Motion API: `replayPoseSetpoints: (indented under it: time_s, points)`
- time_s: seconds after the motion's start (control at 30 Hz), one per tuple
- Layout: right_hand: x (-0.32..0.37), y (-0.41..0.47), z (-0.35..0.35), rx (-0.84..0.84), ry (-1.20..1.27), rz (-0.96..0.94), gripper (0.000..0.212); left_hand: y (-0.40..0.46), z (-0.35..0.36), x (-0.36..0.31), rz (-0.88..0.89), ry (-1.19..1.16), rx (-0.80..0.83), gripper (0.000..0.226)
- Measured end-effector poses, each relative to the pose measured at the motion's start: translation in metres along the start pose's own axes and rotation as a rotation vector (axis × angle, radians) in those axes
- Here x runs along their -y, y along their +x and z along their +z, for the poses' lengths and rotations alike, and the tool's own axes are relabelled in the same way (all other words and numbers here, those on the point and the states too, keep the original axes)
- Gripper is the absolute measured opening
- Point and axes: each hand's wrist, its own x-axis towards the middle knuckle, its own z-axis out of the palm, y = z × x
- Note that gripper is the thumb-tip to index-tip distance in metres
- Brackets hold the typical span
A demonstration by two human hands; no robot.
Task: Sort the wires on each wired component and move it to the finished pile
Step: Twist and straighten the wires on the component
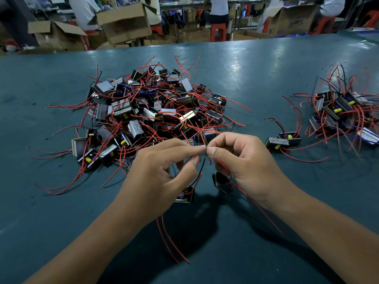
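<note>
Dozens of wired components sit heaped in the unsorted pile (147,111) on the left half of the teal worktop (256,64), their red leads sticking out in every direction. In front of that heap, the left hand (162,173) pinches a wire end between thumb and forefinger, the other fingers loosely curled beneath it. A small dark component (185,194) hangs below this hand on a black wire (200,171), and two red wires (170,240) trail from it toward the camera. Tip to tip with the left one, the right hand (244,160) pinches the meeting wire ends; a second component (222,182) hangs just under its palm, tilted, with a long red lead (260,210) running down and to the right. Whether both bodies are clear of the worktop cannot be told.

These parts look light but dense at the core, a hard block with thin, springy leads that bend easily and snag on their neighbours. The safest hold is probably on the block itself for carrying, and near the wire tips for sorting, without tugging at the joints. The held leads run roughly upward from each block to the pinch, so each part's long axis hangs near vertical.

Further right lie two single components (284,140), then the finished pile (344,113) near the worktop's right edge.
</note>
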Motion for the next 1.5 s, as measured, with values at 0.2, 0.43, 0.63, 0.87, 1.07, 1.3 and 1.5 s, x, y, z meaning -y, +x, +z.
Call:
replayPoseSetpoints:
  time_s: [0.2,0.43,0.63,0.87,1.07,1.3,1.5]
  points:
    - [0.0,0.0,0.0,0.003,-0.001,0.004,0.018,0.0,0.0,0.0,-0.006,-0.019,-0.004,0.027]
    - [-0.001,0.0,0.0,0.018,-0.022,0.0,0.019,0.002,-0.003,-0.004,-0.067,-0.028,0.021,0.017]
    - [-0.003,-0.002,-0.001,0.108,-0.176,-0.056,0.014,0.003,-0.005,-0.004,-0.159,-0.077,0.075,0.01]
    - [-0.001,-0.004,-0.002,0.142,-0.243,-0.084,0.01,0.003,-0.007,-0.003,-0.184,-0.104,0.195,0.013]
    - [-0.001,-0.007,-0.002,0.161,-0.316,-0.153,0.01,0.002,-0.003,-0.001,-0.243,-0.172,0.242,0.019]
    - [-0.003,-0.007,-0.002,0.155,-0.36,-0.2,0.01,0.003,0.0,-0.002,-0.447,-0.417,0.239,0.021]
    - [-0.002,-0.008,0.0,0.166,-0.437,-0.247,0.01,0.002,0.002,-0.007,-0.702,-0.573,0.227,0.032]
